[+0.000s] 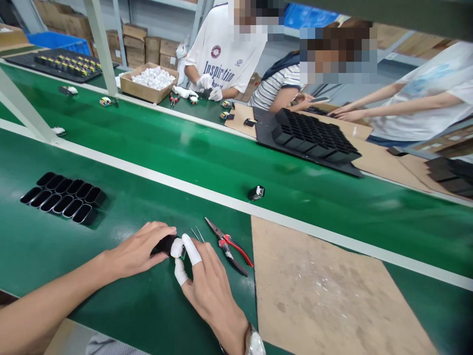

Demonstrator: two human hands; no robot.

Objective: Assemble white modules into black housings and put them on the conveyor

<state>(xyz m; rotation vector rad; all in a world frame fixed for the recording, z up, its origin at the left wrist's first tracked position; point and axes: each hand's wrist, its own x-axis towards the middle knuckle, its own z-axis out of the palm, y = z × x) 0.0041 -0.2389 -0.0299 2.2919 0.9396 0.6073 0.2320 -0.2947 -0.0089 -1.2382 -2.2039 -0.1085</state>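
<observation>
My left hand [142,249] is closed round a black plastic housing [162,245] that lies on its side just above the green bench. At the housing's open end sits a white-wrapped part [177,247] with a bit of green on it. My right hand [209,276], with white finger cots on thumb and forefinger, pinches this part at the mouth of the housing. How deep the part sits inside is hidden. Beyond my right hand lie tweezers [197,233], partly covered, and long-nose pliers [229,246] with red and black handles.
Two rows of black housings [62,199] stand at the left. A cardboard sheet [325,286] covers the bench at right. Past a white rail, a green conveyor [166,148] carries a black unit [256,192]. Across it, several people work beside a box of white parts [148,91] and black trays [314,135].
</observation>
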